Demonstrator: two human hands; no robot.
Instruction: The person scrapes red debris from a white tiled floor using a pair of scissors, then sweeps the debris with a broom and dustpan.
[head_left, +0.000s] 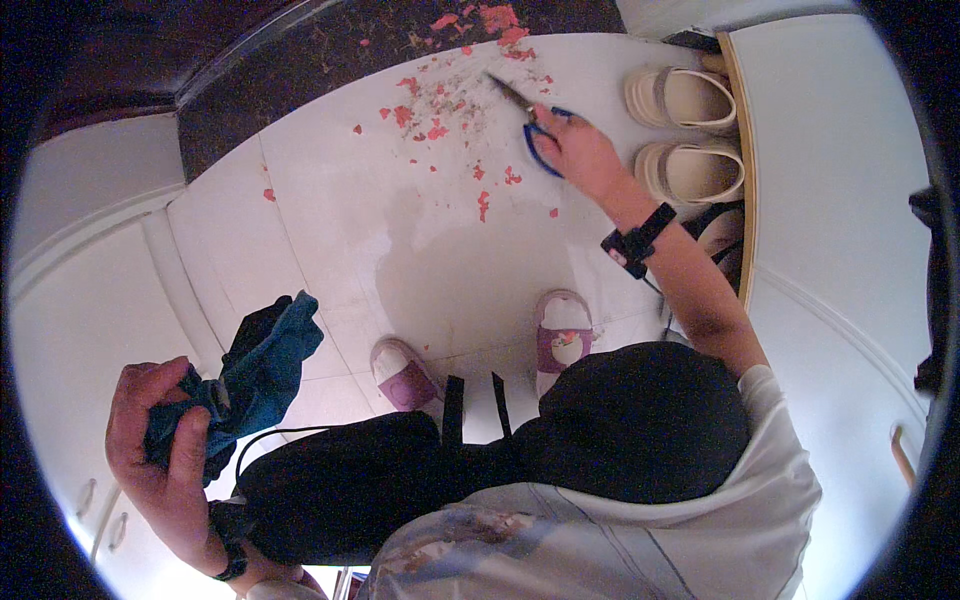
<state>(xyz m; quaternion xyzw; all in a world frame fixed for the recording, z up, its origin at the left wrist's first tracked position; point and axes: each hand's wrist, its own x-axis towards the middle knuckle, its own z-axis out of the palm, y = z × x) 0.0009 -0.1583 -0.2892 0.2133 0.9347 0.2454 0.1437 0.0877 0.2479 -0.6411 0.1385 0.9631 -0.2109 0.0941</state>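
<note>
My right hand (581, 154) grips a pair of scissors (541, 135) with blue handles, its blades pointing up and left over the tiled floor. Red scraps (437, 131) and greyish dirt (457, 101) lie scattered below and beside the blades. More red pieces (499, 19) rest on the dark speckled floor strip at the top. At the lower left, my left hand (161, 457) holds a crumpled dark teal cloth (262, 375), which hangs out to the right past the fingers.
Cream clogs (679, 97) stand on the right by a wood-edged white panel (742, 165). My feet, in purple slippers (409, 386), are on the light floor tiles (330, 262). White cabinet doors (97, 330) line the left side. A dark floor strip (300, 75) runs along the top.
</note>
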